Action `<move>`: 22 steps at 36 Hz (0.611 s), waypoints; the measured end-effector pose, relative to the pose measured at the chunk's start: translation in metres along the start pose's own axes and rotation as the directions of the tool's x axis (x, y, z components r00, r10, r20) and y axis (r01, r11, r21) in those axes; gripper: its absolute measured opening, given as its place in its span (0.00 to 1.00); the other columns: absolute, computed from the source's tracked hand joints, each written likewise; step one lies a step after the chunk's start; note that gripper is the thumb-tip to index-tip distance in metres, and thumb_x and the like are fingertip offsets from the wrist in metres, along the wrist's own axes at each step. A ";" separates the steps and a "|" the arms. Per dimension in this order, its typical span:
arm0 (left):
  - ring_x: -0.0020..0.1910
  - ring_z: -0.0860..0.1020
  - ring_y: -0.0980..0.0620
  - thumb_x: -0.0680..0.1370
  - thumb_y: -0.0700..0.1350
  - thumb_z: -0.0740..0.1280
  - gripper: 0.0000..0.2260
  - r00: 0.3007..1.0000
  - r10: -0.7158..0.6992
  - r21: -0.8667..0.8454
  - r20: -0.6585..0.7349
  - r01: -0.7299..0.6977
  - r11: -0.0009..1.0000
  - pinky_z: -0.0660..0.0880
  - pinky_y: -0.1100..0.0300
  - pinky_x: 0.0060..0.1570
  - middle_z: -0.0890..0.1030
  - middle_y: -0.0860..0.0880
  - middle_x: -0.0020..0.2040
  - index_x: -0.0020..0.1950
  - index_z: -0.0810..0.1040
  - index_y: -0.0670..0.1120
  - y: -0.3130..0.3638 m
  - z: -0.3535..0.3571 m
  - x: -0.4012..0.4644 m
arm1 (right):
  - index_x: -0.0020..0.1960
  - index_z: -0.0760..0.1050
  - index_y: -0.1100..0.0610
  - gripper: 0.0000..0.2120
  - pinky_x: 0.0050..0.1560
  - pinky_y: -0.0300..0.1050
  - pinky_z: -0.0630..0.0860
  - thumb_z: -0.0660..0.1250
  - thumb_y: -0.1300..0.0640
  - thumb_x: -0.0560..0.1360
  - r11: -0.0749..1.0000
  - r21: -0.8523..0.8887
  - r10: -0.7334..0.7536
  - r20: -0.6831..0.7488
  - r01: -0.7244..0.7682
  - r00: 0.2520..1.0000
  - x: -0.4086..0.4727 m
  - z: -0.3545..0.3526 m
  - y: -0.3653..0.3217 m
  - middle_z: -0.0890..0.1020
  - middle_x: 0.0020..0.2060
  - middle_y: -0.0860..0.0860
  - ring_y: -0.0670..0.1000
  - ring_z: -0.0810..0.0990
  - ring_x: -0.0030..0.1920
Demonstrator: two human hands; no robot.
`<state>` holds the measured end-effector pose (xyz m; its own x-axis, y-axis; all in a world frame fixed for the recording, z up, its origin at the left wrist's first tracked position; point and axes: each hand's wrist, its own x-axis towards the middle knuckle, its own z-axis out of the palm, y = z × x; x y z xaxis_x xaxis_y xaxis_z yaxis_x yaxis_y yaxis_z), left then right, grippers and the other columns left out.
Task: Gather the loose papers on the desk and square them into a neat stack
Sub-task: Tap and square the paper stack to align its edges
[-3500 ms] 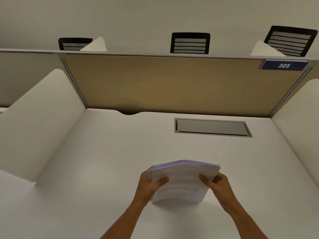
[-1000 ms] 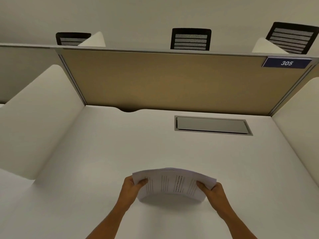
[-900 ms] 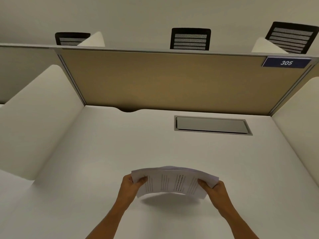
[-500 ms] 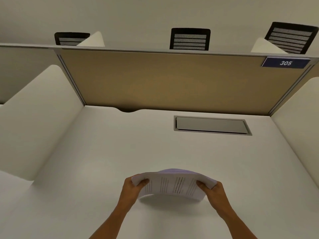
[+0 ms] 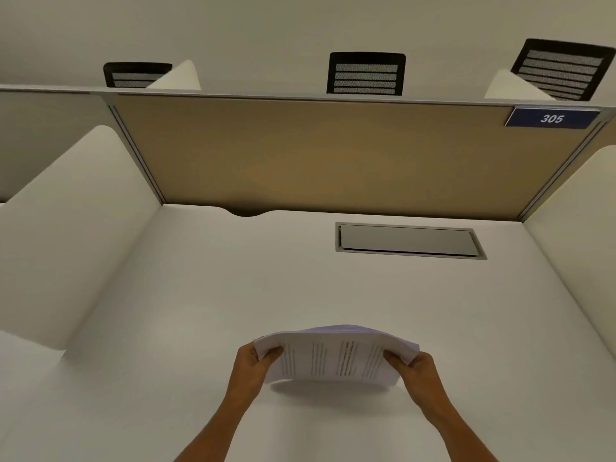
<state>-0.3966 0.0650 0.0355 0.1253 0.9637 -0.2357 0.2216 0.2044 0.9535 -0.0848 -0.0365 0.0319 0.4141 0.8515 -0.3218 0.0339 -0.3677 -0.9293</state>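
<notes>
Compared with a second ago, the papers (image 5: pixel 336 356) bow higher; left hand (image 5: pixel 255 361) and right hand (image 5: pixel 416 366) each pinch an end above the surface (image 5: pixel 200 295). Squaring appears unfinished.

head-worn view, facing forward-down, desk (image 5: pixel 200 295) close

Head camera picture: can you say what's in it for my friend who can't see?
Two hands, left hand and right hand, hold a bowed stack of printed papers by its ends, above a white desk. Behind stands a tan divider numbered 305.
</notes>
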 end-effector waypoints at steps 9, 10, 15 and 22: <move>0.47 0.84 0.58 0.77 0.34 0.70 0.23 0.994 -0.018 0.089 0.105 0.008 0.996 0.79 0.66 0.45 0.87 0.58 0.46 0.43 0.85 0.66 -0.007 0.000 -0.001 | 0.51 0.83 0.46 0.10 0.37 0.30 0.79 0.71 0.61 0.76 0.999 -0.030 0.047 0.040 -0.045 0.998 0.000 0.002 0.009 0.88 0.42 0.43 0.42 0.86 0.44; 0.47 0.84 0.58 0.77 0.35 0.70 0.22 0.995 -0.030 0.091 0.097 0.021 0.996 0.79 0.66 0.44 0.87 0.59 0.45 0.43 0.85 0.65 -0.007 0.000 0.000 | 0.51 0.83 0.47 0.10 0.37 0.30 0.79 0.71 0.61 0.77 0.998 -0.035 0.050 0.039 -0.049 0.998 0.001 0.002 0.008 0.88 0.41 0.44 0.42 0.86 0.44; 0.43 0.85 0.59 0.78 0.37 0.70 0.15 0.996 -0.073 0.054 0.045 0.070 0.996 0.80 0.70 0.36 0.87 0.61 0.41 0.47 0.82 0.60 -0.003 -0.002 0.003 | 0.50 0.84 0.48 0.06 0.36 0.32 0.79 0.71 0.59 0.77 0.997 -0.056 0.054 0.018 -0.053 0.998 0.004 0.000 0.001 0.88 0.41 0.46 0.43 0.86 0.42; 0.45 0.84 0.63 0.78 0.38 0.70 0.15 0.990 -0.125 0.058 0.061 0.122 0.991 0.80 0.69 0.37 0.87 0.63 0.44 0.48 0.82 0.61 -0.010 -0.004 -0.001 | 0.50 0.82 0.48 0.07 0.37 0.30 0.79 0.72 0.60 0.76 0.992 -0.091 0.089 0.059 -0.083 0.994 -0.001 0.003 0.009 0.89 0.42 0.44 0.42 0.86 0.43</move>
<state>-0.4026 0.0625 0.0270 0.1552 0.9183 -0.3642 0.2907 0.3099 0.9052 -0.0875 -0.0391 0.0236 0.3608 0.8361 -0.4133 0.0819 -0.4699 -0.8789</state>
